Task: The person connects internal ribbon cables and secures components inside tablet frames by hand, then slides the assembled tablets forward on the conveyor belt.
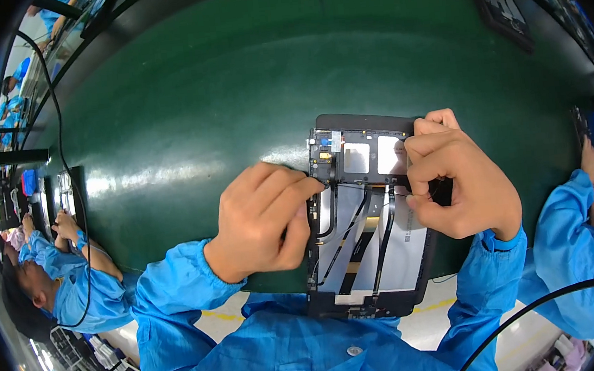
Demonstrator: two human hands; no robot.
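Observation:
An opened tablet (407,236) lies tilted at the near edge of the table, its inner side facing up. It shows a circuit board along its far part, two pale square pads, grey battery panels and black cables running lengthwise. My left hand (261,220) is closed at the tablet's left edge, with the index fingertip touching the board's side and the thumb bent beneath. At the right edge, my right hand (463,185) has its fingers curled and thumb brought in by the board. Whatever lies between those right fingertips is too small to make out.
The green table (205,102) stretches beyond the tablet. Another opened device (497,5) lies at the far right. A black cable (59,128) hangs on the left, and another (533,302) curves at the lower right. Co-workers in blue sit on both sides.

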